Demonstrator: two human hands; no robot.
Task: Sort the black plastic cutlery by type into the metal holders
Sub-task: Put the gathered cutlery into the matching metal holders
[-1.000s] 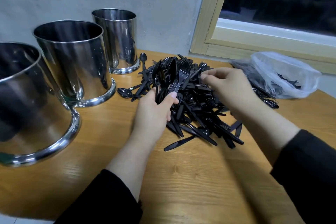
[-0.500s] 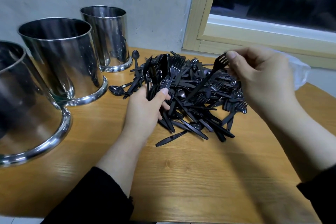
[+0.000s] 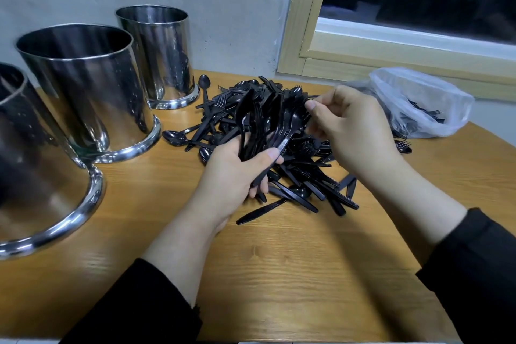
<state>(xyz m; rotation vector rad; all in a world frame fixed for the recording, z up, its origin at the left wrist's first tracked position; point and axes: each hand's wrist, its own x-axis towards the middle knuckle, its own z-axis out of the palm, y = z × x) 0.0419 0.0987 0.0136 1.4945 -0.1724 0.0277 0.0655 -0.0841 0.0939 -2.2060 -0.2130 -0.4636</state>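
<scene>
Fork (image 3: 293,126) carried by pinching right hand (image 3: 354,131) to bundle (image 3: 259,126) gripped in left hand (image 3: 234,176), above pile (image 3: 301,176); holders (image 3: 83,86) unfilled.

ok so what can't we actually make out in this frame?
- Nearest holder, head view: cut off by the left edge; its inside is not visible.
- Bundle in the left hand: pieces overlap, so the count is unreadable.
- Right hand fingertips: whether they pinch a piece is unclear against the black pile.
- Plastic bag: the cloudy film blurs its contents.
</scene>
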